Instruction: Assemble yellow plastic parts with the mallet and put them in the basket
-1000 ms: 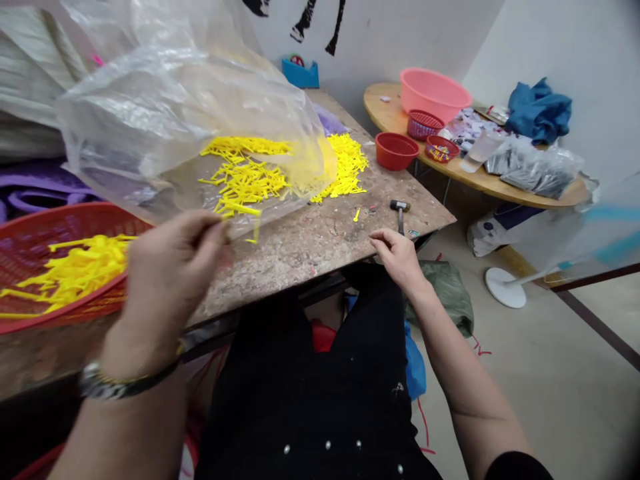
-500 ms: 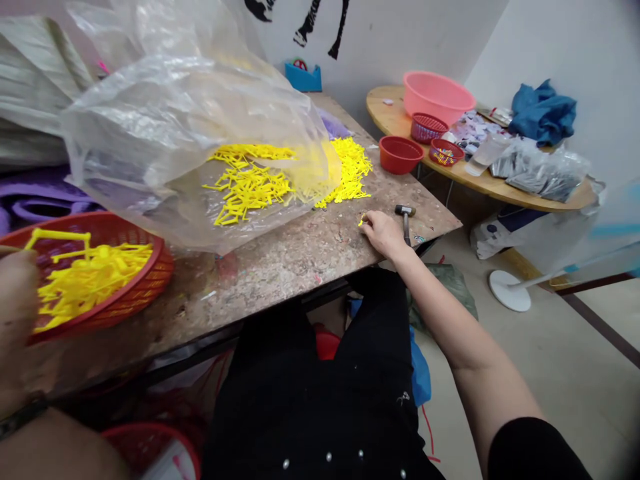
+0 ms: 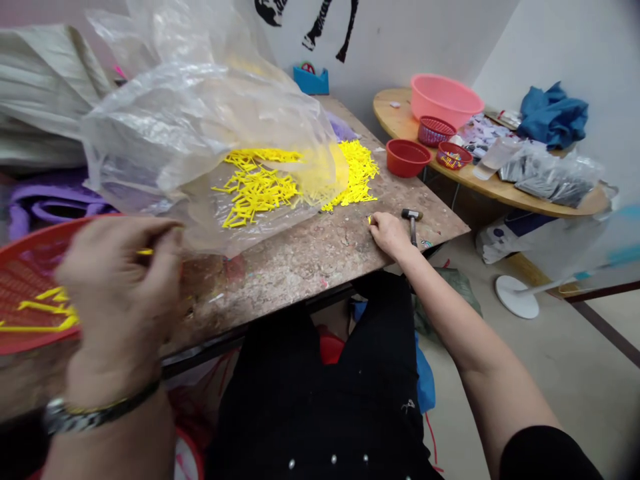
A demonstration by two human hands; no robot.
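1. Pinching a thin yellow plastic stick (image 3: 145, 252) in the left hand (image 3: 120, 293), fingers curled narrow around it, just in front of the big clear plastic bag (image 3: 200, 127).
2. Hovering with that hand over the rim of a red woven plastic basket (image 3: 30, 257), left of the bag, with a few loose yellow sticks (image 3: 45, 313) lying inside.
3. Resting the right hand (image 3: 387, 233) on the worn brown table (image 3: 300, 257), right of the bag, fingers drawn narrow onto a small yellow plastic piece (image 3: 370, 219) on the tabletop.
4. Lying just beside that hand, on the side away from the bag: a small dark-headed hammer (image 3: 413, 223).
5. Showing through the bag's film: a heap of yellow plastic sticks (image 3: 257, 190), spreading out past the bag's right edge.
6. Standing well to the right of the bag: a round wooden side table (image 3: 390, 117), carrying a pink plastic basin (image 3: 445, 100) and a red plastic bowl (image 3: 406, 157).
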